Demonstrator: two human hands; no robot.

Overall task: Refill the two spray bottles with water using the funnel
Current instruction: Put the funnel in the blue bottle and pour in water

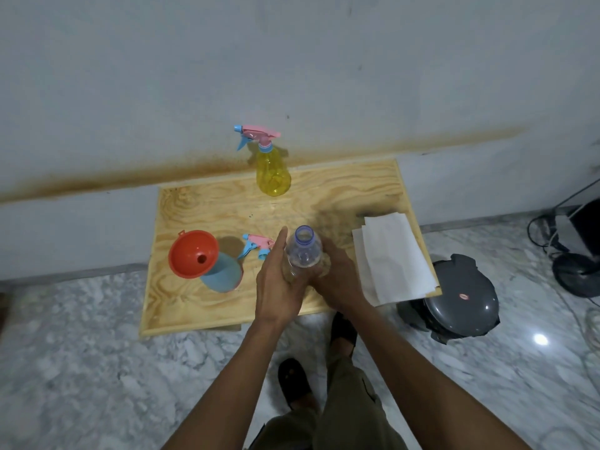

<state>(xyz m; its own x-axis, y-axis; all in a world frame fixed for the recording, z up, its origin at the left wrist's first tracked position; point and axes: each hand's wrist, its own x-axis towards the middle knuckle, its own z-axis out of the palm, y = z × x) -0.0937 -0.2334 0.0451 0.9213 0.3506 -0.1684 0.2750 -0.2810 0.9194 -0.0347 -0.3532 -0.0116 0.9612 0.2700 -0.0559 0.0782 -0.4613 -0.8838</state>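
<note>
A clear water bottle (303,251) with an uncapped purple-ringed neck stands upright near the front of the wooden table (227,209). My left hand (277,280) and my right hand (337,280) wrap its sides. To the left, an orange funnel (193,254) sits tilted in the mouth of a blue spray bottle (224,271). That bottle's pink and blue spray head (258,245) lies loose on the table beside it. A yellow spray bottle (272,172) with its spray head on stands at the back edge.
White paper towels (394,259) lie at the table's right side, overhanging the edge. A grey round appliance (454,300) sits on the marble floor to the right, with cables and a fan base (576,274) beyond. A wall stands right behind the table.
</note>
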